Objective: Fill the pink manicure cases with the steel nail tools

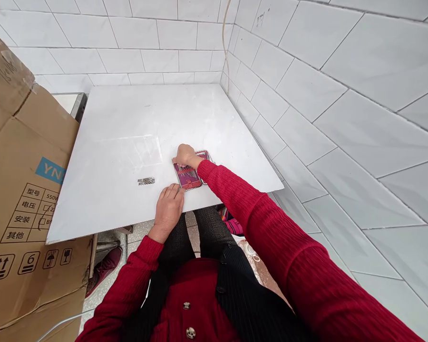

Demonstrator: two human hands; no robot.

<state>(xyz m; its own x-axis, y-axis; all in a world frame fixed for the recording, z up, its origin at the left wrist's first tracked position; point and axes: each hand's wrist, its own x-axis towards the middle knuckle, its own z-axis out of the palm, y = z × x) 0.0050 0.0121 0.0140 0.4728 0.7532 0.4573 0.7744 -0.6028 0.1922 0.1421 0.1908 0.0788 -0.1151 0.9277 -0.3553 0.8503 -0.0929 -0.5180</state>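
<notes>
An open manicure case (194,182) with a purple-red lining lies near the table's front edge. Several slim metal tools sit in a row across it. My left hand (170,207) rests at the near left corner of the case, its fingers curled together against that corner. Over the far left part of the case is my right hand (185,156), closed with fingertips pinched down at the case's edge. What lies between those fingertips is hidden. To the left, apart from both hands, metal nail clippers (146,181) lie on the table.
The white tabletop (117,118) meets tiled walls (299,104) at the back and right. A large cardboard box (24,190) stands against its left side. A thin cable (225,42) hangs in the corner. Below, a shoe (105,268) shows beside the box.
</notes>
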